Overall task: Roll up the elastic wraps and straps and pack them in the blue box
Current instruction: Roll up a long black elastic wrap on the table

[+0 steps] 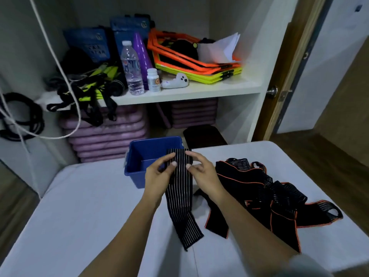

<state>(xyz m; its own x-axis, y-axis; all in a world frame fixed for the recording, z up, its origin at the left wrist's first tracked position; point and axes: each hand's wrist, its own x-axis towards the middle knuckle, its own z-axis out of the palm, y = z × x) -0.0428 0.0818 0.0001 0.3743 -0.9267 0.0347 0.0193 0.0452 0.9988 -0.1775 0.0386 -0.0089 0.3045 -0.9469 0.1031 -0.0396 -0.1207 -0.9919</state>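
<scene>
A striped wrap (pixel 180 188) is pinched at its top end by the left hand (pixel 159 174) and right hand (pixel 201 170), fingers clamped on it, just in front of the blue box (pixel 139 154), probably so rolling can be started. The remaining straps (pixel 265 196) are heaped right of the box.

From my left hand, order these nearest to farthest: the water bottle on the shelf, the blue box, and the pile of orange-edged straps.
1. The blue box, just behind the left hand.
2. The pile of orange-edged straps, to the right, past the right hand.
3. The water bottle, far back on the shelf.
</scene>
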